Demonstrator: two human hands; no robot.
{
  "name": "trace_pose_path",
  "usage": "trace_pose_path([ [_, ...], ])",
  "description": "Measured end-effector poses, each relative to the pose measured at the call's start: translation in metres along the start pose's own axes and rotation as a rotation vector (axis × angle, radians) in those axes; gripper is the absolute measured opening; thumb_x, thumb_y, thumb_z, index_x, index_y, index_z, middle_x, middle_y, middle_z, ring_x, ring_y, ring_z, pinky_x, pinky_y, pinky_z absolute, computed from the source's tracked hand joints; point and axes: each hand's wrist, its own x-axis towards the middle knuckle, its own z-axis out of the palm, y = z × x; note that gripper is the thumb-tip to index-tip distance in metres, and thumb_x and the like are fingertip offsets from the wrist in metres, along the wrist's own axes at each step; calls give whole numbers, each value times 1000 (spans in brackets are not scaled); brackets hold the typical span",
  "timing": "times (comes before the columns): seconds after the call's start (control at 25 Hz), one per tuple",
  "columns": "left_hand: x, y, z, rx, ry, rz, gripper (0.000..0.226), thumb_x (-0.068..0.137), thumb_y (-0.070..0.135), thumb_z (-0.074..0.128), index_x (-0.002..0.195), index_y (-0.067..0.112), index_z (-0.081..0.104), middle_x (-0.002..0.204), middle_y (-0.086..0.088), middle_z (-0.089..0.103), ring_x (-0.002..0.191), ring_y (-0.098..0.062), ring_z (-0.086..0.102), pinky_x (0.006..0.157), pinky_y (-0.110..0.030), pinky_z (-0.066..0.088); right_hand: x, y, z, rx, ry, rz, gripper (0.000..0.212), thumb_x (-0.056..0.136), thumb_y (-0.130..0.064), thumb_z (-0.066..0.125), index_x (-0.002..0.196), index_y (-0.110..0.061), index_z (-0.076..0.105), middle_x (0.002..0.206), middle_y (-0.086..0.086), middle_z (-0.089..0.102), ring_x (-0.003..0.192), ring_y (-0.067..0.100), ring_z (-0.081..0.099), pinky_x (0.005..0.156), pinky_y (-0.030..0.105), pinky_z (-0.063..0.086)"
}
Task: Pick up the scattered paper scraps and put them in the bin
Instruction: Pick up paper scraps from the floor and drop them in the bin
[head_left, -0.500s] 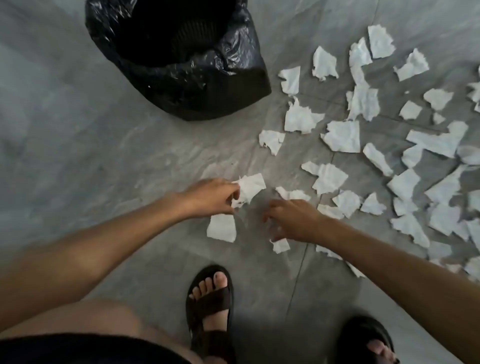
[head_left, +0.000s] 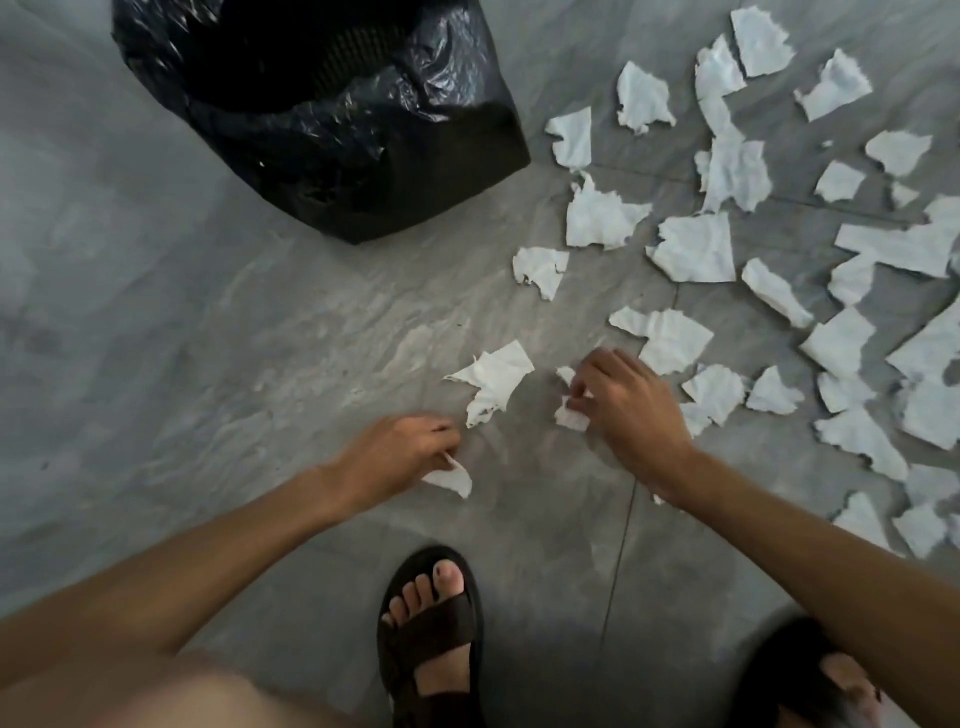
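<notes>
Torn white paper scraps (head_left: 696, 249) lie scattered over the grey floor, mostly to the right. My left hand (head_left: 400, 454) pinches the edge of one small scrap (head_left: 453, 480) just above the floor. My right hand (head_left: 631, 410) has its fingertips closed on another small scrap (head_left: 571, 418). Between the two hands a larger crumpled scrap (head_left: 493, 382) rests on the floor, held by neither. The bin (head_left: 332, 119), lined with a black plastic bag, stands at the top left, beyond both hands, with its mouth open and dark.
My feet in dark sandals, one (head_left: 428, 639) near centre bottom and one (head_left: 810, 680) at the bottom right, stand close behind the hands. A bare knee (head_left: 156, 691) fills the lower left. Tile joints (head_left: 621, 561) run across the floor.
My left hand has left the larger scrap and dropped back to pinch the smaller one nearer me. My right hand has closed on a small scrap and lifted it up and to the right.
</notes>
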Motion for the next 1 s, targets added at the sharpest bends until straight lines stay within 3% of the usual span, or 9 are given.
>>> trace_pose_path([
  [0.12, 23, 19, -16, 11, 99, -94, 18, 71, 25, 79, 80, 17, 66, 103, -2, 66, 86, -20, 64, 63, -30, 51, 1, 8, 1, -50, -40, 76, 15, 77, -17, 72, 84, -9, 61, 94, 10, 60, 86, 31, 58, 69, 39, 47],
  [0.24, 60, 30, -18, 43, 75, -176, 13, 73, 20, 77, 81, 15, 68, 118, -6, 61, 96, -25, 61, 68, -33, 48, -2, 8, 1, 116, -79, 104, 6, 82, -10, 64, 82, -9, 57, 86, 10, 61, 81, 32, 59, 64, 35, 41],
  [0.36, 83, 27, -9, 72, 6, -214, 10, 80, 17, 69, 89, 13, 66, 107, -7, 62, 96, -28, 60, 64, -32, 40, 3, 12, -10, 306, 17, 223, 4, 83, -9, 62, 82, -8, 58, 83, 9, 62, 73, 29, 59, 62, 38, 46],
  [0.48, 84, 23, -9, 11, 81, -187, 10, 81, 16, 67, 90, 14, 63, 91, -6, 65, 86, -29, 65, 63, -35, 50, 5, 12, -21, 445, 83, 325, 7, 82, -10, 65, 86, -10, 60, 83, 4, 63, 76, 23, 58, 67, 35, 47],
  [0.64, 83, 9, -12, -169, 112, -359, 30, 80, 14, 67, 109, 15, 56, 106, -7, 67, 96, -28, 63, 77, -40, 52, 16, 10, -33, 606, 83, 486, 13, 83, -14, 68, 94, -16, 63, 82, -2, 63, 76, 14, 58, 62, 13, 41],
  [0.76, 93, 4, -21, -240, 91, -473, 17, 82, 14, 65, 98, 15, 66, 101, -6, 68, 94, -26, 63, 79, -34, 48, 28, 9, -39, 762, 88, 593, 14, 82, -17, 69, 96, -20, 67, 83, -4, 68, 77, 12, 62, 63, 13, 42],
  [0.88, 108, 27, -78, -345, 287, -461, 3, 79, 14, 67, 80, 17, 68, 82, 3, 69, 76, -15, 62, 68, -32, 47, 41, 10, -56, 978, 128, 669, 9, 83, -18, 68, 91, -20, 70, 80, -1, 69, 71, 14, 62, 64, 26, 45],
  [1.0, 114, 56, -184, -339, 668, -258, 6, 77, 5, 68, 78, 11, 67, 76, 2, 67, 69, -9, 58, 64, -22, 43, 72, -1, -102, 1121, 230, 635, 3, 83, -17, 68, 84, -19, 69, 66, -6, 63, 57, 7, 53, 57, 26, 42],
])
